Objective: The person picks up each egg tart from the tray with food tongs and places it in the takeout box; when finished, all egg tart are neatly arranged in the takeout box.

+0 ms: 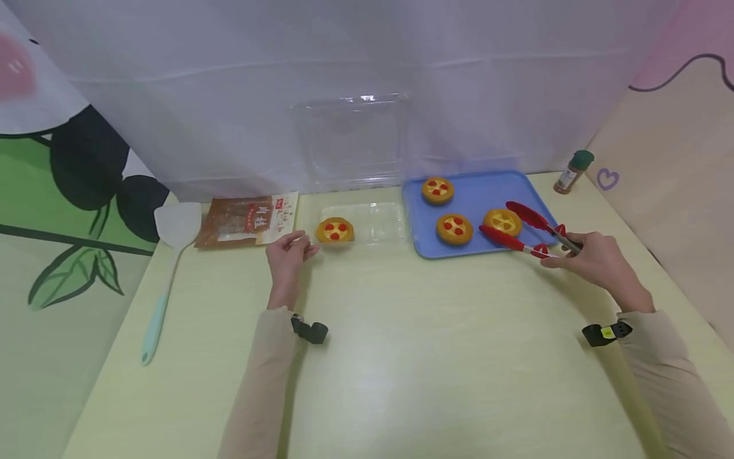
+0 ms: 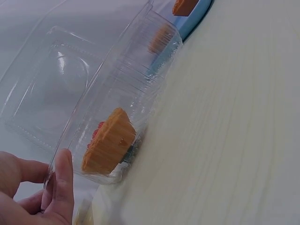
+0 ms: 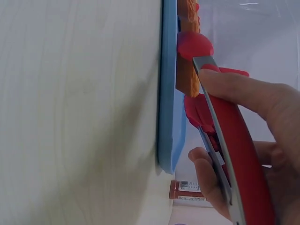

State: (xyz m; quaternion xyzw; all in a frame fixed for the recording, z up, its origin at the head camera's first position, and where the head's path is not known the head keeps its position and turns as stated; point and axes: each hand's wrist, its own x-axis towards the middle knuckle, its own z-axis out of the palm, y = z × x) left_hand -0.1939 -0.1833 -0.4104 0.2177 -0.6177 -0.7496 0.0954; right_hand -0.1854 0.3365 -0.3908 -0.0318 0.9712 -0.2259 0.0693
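My right hand (image 1: 599, 264) grips red-tipped metal tongs (image 3: 241, 159). Their spread tips stand on either side of a yellow-topped tart (image 1: 503, 222) on the blue tray (image 1: 482, 247). Two more tarts lie there: one tart (image 1: 438, 190) at the back and another tart (image 1: 455, 229) near the front edge, both with red dots on top. To the left stands a clear plastic clamshell box (image 1: 378, 223), its lid (image 1: 355, 140) raised against the backdrop. A red-dotted tart (image 2: 109, 143) sits at its left end. My left hand (image 1: 288, 258) pinches the box's rim at that end between thumb and fingers.
Left of the box lies a brown and white food packet (image 1: 246, 220). A white spatula (image 1: 176, 224) with a mint handle rests farther left. A small green-capped spice bottle (image 1: 574, 172) stands behind the tray's right corner. A white cloth (image 1: 229, 115) hangs along the table's back.
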